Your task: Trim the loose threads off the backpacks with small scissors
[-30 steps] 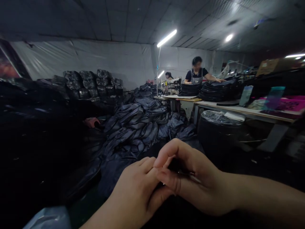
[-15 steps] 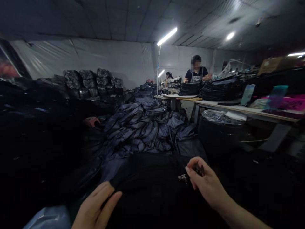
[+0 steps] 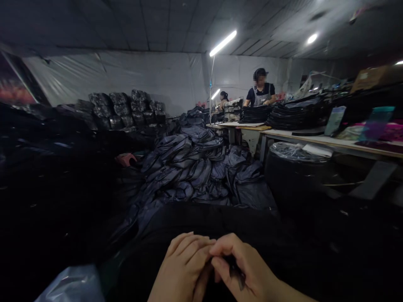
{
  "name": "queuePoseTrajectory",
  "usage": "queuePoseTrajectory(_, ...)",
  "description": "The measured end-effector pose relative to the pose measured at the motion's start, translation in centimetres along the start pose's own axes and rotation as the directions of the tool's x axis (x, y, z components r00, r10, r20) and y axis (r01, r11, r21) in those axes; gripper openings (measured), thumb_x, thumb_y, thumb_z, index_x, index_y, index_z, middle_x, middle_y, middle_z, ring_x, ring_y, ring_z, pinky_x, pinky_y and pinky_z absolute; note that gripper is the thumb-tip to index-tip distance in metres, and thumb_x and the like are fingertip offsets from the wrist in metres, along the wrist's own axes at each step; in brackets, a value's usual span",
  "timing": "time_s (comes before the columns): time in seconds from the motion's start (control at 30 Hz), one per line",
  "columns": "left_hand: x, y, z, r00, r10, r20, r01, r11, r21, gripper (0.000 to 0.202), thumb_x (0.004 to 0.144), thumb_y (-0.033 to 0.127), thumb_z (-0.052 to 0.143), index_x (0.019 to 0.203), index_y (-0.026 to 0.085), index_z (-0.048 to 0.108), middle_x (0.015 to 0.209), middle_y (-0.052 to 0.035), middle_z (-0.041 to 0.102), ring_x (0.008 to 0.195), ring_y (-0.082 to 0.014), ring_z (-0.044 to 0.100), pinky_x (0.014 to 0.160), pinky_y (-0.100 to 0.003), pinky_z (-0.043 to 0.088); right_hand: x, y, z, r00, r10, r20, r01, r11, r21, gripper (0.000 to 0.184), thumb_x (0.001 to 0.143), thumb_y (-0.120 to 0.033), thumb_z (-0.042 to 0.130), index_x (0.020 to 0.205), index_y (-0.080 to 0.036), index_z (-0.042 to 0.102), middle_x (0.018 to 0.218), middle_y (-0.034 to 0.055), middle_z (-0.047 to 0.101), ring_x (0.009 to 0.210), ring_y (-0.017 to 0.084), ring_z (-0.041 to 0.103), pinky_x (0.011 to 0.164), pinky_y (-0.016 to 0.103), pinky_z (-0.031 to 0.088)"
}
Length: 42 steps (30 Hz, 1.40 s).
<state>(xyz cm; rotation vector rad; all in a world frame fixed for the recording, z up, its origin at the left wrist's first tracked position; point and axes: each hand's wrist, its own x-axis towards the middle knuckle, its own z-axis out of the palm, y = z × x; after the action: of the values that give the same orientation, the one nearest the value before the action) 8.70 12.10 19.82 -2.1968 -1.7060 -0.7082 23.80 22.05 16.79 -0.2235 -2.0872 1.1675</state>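
change: left hand (image 3: 184,268), right hand (image 3: 252,274) rejoined atop black fabric (image 3: 201,218) | grip: right pinches small dark piece (image 3: 236,272); left's hold unclear | two-handed fiddling resumed

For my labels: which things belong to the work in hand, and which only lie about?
In hand: left hand, right hand, small dark piece, black fabric.
Lying about: pile of dark bags, dark stacks, plastic-covered bin.

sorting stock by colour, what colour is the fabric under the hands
Black: the fabric shows best in the head view.
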Motion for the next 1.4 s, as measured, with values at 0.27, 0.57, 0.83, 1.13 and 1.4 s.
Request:
queuePoseTrajectory(0.27,1.5,0.7,2.3,0.996,-0.08,-0.043,0.077,0.994,-0.077,0.02,0.074,0.007,0.055,0.085,0.022,0.06,0.086,-0.0009,0.07,0.08,-0.0175,0.063,0.072,-0.033,0.051,-1.3,0.7,-2.8,0.999,-0.012,-0.052,0.0,0.974,-0.225,0.011,0.084,-0.02,0.054,0.092,-0.022,0.06,0.074,-0.0006,0.067,0.062,0.01,0.061,0.058,0.017,0.045)
queuePoseTrajectory(0.57,1.9,1.3,3.0,0.992,-0.109,-0.066,0.101,0.989,-0.104,0.025,0.079,0.009,0.053,0.096,0.024,0.062,0.087,-0.002,0.069,0.078,-0.0186,0.06,0.068,-0.033,0.05,-1.7,1.5,-4.1,0.996,-0.076,-0.054,0.054,0.94,-0.338,0.016,0.084,-0.022,0.053,0.096,-0.024,0.064,0.08,0.0021,0.065,0.068,0.013,0.062,0.062,0.022,0.049)
queuePoseTrajectory(0.83,2.0,1.6,3.2,0.983,-0.182,-0.034,0.176,0.977,-0.121,0.021,0.08,0.011,0.053,0.095,0.023,0.062,0.089,-0.0038,0.068,0.08,-0.0205,0.059,0.07,-0.036,0.049,-1.5,4.3,-3.2,0.996,-0.068,-0.063,0.037,0.913,-0.406,0.015,0.085,-0.015,0.047,0.086,-0.021,0.061,0.078,0.0023,0.056,0.049,0.008,0.047,0.045,0.02,0.042)
queuePoseTrajectory(1.13,1.8,1.5,3.4,0.968,-0.248,-0.039,0.238,0.957,-0.167,0.017,0.081,0.014,0.055,0.094,0.023,0.061,0.089,-0.0039,0.068,0.084,-0.021,0.059,0.075,-0.037,0.048,-1.2,3.6,-4.2,0.961,-0.106,-0.254,0.037,0.964,-0.264,0.02,0.085,-0.017,0.052,0.103,-0.024,0.057,0.093,0.0053,0.056,0.074,0.014,0.058,0.062,0.024,0.051)
queuePoseTrajectory(1.4,1.6,1.5,3.5,0.968,-0.251,-0.001,0.246,0.951,-0.188,0.015,0.081,0.013,0.055,0.091,0.023,0.06,0.088,-0.003,0.067,0.083,-0.0201,0.058,0.073,-0.037,0.047,-1.0,3.1,-3.6,0.994,-0.093,-0.058,0.078,0.974,-0.214,0.02,0.084,-0.012,0.051,0.097,-0.021,0.064,0.082,0.0034,0.059,0.068,0.011,0.058,0.06,0.022,0.047)
